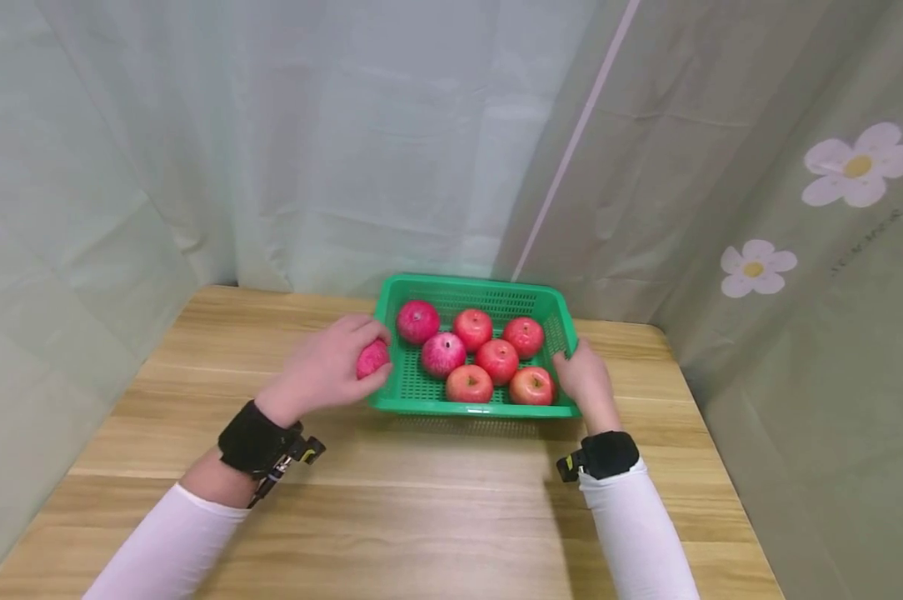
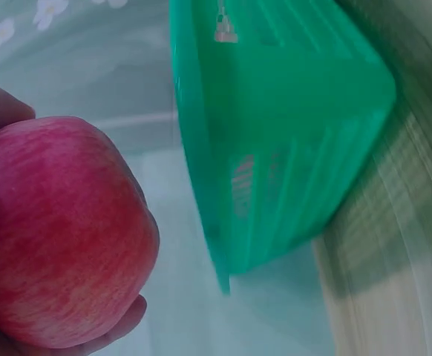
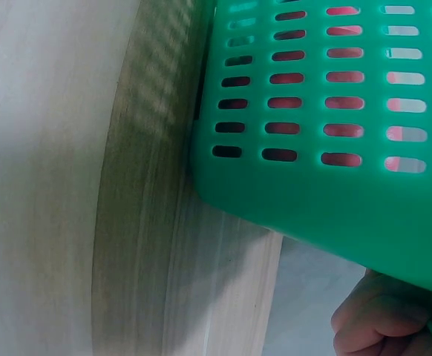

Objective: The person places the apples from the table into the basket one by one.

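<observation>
My left hand (image 1: 331, 364) grips a red apple (image 1: 373, 358) just outside the left rim of a green plastic basket (image 1: 474, 409). In the left wrist view that apple (image 2: 64, 230) fills the near side, with fingers curled above and below it and the basket wall (image 2: 298, 96) apart from it. My right hand (image 1: 588, 380) holds the basket's right rim, its fingers (image 3: 379, 319) curled at the edge in the right wrist view. Inside the basket lie several apples, two darker pinkish-red ones (image 1: 443, 355) at the left and lighter red ones (image 1: 497, 362) toward the right.
The basket stands at the back of a wooden table (image 1: 451, 517). Behind it hangs a pale grey curtain (image 1: 391, 150), with more curtain at both sides and white flowers (image 1: 860, 165) printed at the right. Black straps with small cameras (image 1: 611, 454) circle both wrists.
</observation>
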`<state>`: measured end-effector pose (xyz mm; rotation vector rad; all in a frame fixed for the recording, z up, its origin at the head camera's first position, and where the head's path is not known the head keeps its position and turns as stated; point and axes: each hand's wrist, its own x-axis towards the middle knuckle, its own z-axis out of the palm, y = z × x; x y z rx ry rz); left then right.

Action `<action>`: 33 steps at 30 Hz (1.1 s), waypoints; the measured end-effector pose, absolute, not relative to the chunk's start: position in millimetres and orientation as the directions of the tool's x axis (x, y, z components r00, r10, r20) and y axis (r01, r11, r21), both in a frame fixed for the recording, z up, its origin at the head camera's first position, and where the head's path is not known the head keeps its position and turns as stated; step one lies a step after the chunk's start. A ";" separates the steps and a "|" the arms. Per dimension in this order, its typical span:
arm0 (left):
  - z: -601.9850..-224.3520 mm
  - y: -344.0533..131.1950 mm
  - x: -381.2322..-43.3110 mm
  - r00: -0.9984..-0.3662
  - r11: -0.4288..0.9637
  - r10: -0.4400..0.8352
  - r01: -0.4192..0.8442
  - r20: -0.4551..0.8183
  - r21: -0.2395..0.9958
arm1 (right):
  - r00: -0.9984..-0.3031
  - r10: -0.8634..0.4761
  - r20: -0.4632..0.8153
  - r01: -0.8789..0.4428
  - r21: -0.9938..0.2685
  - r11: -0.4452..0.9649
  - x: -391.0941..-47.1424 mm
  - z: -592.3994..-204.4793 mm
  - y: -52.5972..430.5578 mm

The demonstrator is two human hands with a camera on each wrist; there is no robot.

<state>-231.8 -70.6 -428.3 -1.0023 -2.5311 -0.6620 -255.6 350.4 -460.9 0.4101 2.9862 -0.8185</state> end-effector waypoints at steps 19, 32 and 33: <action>-452.9 -10.1 -250.4 -0.667 0.635 0.662 0.741 0.341 0.218 | -0.968 0.240 -0.078 0.246 -0.499 0.831 -257.0 -463.4 351.0; -464.9 0.3 -258.7 -0.715 0.671 0.694 0.686 0.088 0.281 | -0.966 0.250 -0.067 0.248 -0.515 0.821 -258.0 -462.9 350.9; -464.5 1.1 -259.0 -0.719 0.678 0.692 0.678 0.063 0.284 | -0.965 0.253 -0.067 0.250 -0.515 0.820 -258.0 -463.0 351.1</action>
